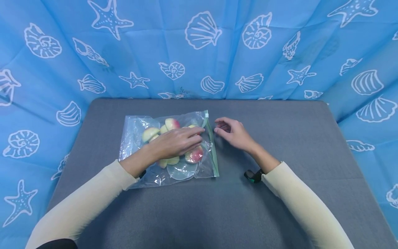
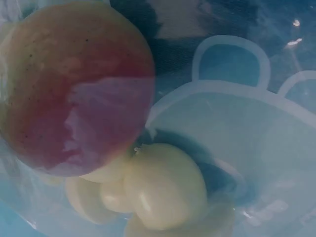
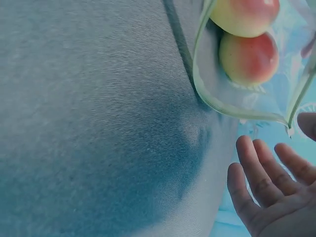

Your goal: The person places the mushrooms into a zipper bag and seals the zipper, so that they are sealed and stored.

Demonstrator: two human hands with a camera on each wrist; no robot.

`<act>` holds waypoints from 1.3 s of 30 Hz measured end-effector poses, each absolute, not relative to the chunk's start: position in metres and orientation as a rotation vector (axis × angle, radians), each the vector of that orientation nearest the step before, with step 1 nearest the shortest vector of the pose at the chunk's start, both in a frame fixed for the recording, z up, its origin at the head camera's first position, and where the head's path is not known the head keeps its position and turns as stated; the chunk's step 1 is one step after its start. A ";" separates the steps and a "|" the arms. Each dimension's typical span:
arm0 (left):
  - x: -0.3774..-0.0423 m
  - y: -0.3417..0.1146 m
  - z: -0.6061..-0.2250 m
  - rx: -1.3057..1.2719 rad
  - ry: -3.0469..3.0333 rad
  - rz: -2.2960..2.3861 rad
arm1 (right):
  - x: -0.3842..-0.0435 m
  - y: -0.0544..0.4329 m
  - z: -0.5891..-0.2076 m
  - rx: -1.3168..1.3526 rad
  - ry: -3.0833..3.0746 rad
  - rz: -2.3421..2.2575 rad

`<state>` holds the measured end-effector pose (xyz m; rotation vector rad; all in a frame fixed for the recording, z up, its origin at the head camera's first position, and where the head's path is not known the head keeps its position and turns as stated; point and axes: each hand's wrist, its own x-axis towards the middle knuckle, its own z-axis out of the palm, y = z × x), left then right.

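Note:
A clear zip bag (image 1: 183, 171) with a green closure strip lies on the table. Inside are several cream-and-pink rounded pieces (image 1: 194, 155), some mushroom-shaped. My left hand (image 1: 175, 141) reaches across the bag, its bent fingers holding the upper film near the mouth; the thumb is hidden. The left wrist view shows a big reddish piece (image 2: 79, 94) through the film, close up. To the right of the mouth, my right hand (image 1: 234, 133) holds nothing, its fingers loosely spread beside the white slider (image 3: 290, 131). From the right wrist, the bag's mouth gapes, with two pieces (image 3: 249, 57) visible within.
The grey cloth-covered table (image 1: 199, 214) extends around the bag. A blue curtain (image 1: 236, 69) printed with white shells and starfish stands behind it and along both sides. A dark wrist strap (image 1: 253, 176) shows at the right cuff.

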<state>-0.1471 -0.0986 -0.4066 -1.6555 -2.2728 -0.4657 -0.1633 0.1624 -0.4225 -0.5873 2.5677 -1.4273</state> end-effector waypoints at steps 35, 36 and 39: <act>-0.150 -0.079 -0.406 -1.711 -2.431 -0.250 | -0.194 0.145 -0.430 -0.116 2.272 -1.668; -0.150 -0.078 -0.405 -1.710 -2.456 -0.243 | -0.196 0.144 -0.429 -0.095 2.262 -1.684; -0.150 -0.075 -0.404 -1.699 -2.522 -0.228 | -0.202 0.141 -0.429 -0.047 2.240 -1.714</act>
